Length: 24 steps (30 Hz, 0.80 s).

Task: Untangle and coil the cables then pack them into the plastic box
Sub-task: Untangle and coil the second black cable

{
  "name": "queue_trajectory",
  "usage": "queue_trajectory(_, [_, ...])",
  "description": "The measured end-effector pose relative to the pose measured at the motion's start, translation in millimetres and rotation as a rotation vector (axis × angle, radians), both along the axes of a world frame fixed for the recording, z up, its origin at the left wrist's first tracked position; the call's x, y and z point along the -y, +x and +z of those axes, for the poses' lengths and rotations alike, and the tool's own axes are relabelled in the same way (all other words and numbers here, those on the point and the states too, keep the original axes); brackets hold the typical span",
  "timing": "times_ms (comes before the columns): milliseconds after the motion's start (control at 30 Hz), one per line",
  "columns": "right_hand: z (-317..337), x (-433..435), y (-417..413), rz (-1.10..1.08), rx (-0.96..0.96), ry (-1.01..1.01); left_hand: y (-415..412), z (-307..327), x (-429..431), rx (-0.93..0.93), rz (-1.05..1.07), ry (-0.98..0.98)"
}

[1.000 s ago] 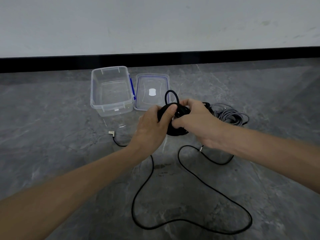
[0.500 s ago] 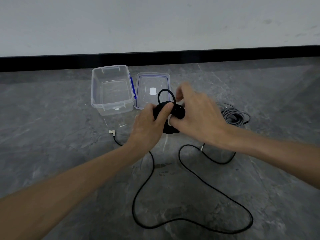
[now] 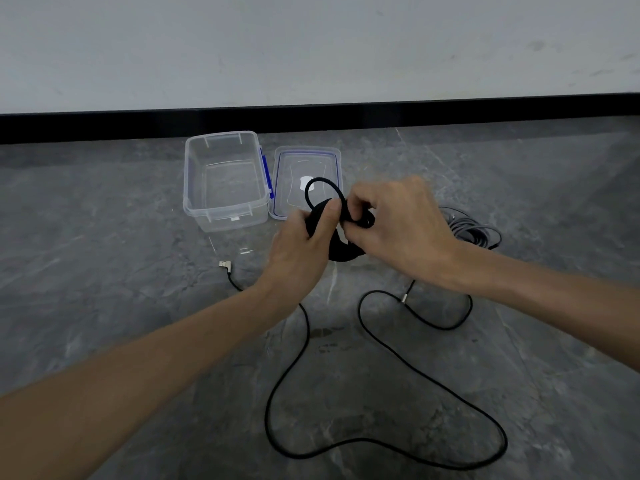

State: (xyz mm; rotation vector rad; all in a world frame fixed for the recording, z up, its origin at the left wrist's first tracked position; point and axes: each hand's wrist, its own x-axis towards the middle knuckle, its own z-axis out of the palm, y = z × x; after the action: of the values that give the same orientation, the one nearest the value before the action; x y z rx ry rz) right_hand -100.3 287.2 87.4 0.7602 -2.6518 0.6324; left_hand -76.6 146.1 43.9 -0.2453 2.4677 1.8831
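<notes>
A: What lies left of the hands?

B: A clear plastic box stands open on the grey floor, beyond and left of the left hand. Nearer, a silver plug lies left of that wrist. Its loose black cable runs under the left forearm and sprawls in a wide loop on the floor below both hands. The lid lies flat just right of the box, just beyond the hands.

A: And the hands themselves?

B: The left hand grips a black cable coil, thumb pressed across its top. The right hand meets it from the other side, fingers curled, pinching a strand. One loop stands up above both hands.

A: Anything further right?

B: A bundle of grey cable lies on the floor, just beyond the right wrist.
</notes>
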Motion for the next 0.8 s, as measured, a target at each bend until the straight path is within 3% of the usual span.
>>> queue_trajectory(67, [-1, -2, 1, 0.015, 0.043, 0.001, 2, -2, 0, 0.054, 0.009, 0.023])
queue_trajectory(233, [-4, -4, 3, 0.042, 0.030, -0.040, 11, 3, -3, -0.036, 0.005, 0.039])
queue_trajectory(433, [-6, -3, 4, 0.073, 0.055, -0.125, 13, 13, -7, 0.112, 0.033, 0.336])
queue_trajectory(567, [-8, -3, 7, 0.057, 0.183, -0.223, 13, 13, -6, 0.152, 0.061, 0.360])
queue_trajectory(800, [0, -5, 8, 0.002, 0.607, -0.633, 12, 8, -7, 0.224, 0.087, 0.402])
